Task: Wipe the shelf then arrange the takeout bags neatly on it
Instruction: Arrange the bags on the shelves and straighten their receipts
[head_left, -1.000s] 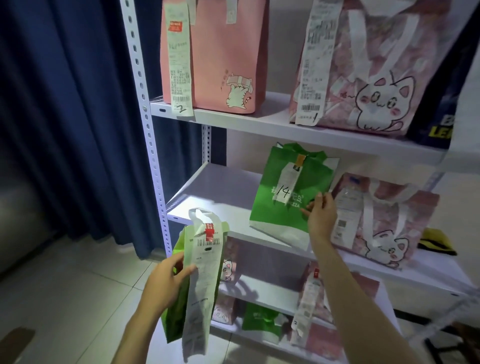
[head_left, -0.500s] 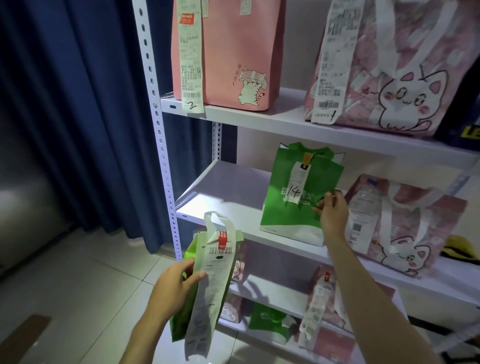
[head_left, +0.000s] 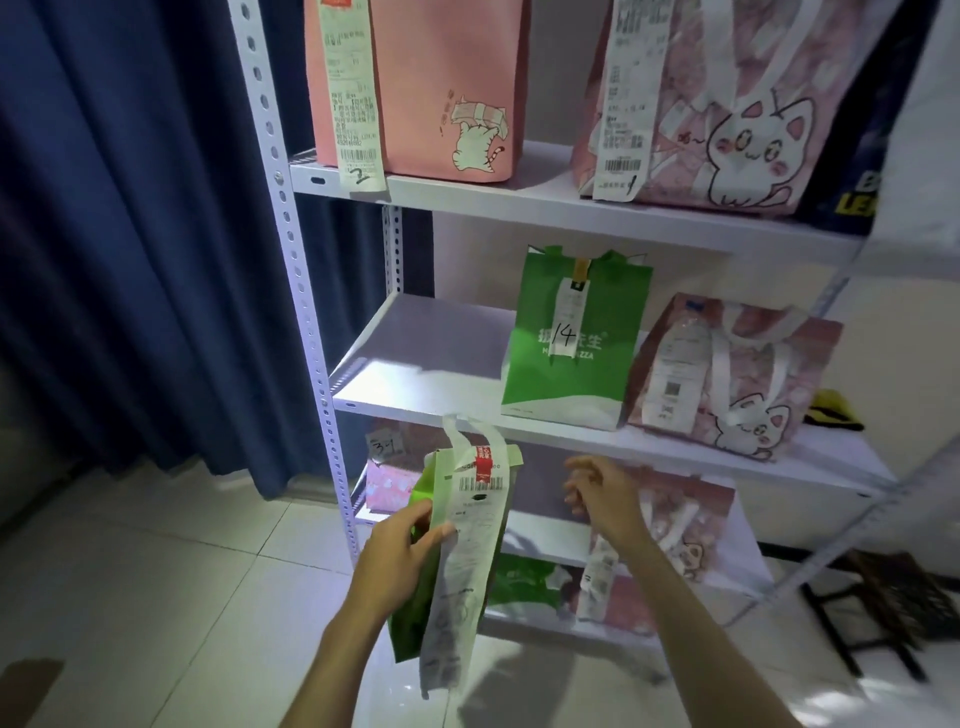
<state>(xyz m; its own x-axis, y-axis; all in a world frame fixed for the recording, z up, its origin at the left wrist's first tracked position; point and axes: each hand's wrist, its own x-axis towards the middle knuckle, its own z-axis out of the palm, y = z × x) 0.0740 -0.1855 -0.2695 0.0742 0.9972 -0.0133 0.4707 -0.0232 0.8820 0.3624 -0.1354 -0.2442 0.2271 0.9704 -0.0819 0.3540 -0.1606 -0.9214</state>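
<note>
My left hand grips a light green takeout bag with a long receipt hanging from it, held in front of the white shelf unit below the middle shelf. My right hand hovers empty with loosely curled fingers just right of that bag. On the middle shelf a green bag marked 14 stands upright next to a pink cat-print bag. The left half of that shelf is bare.
The top shelf carries a pink bag and a large cat-print bag. More bags sit on the lower shelves. A dark blue curtain hangs on the left. A yellow cloth lies at the middle shelf's right end.
My right hand has let go of the green bag marked 14 and dropped down toward the bag in my left hand. The bag 14 now stands upright.
</note>
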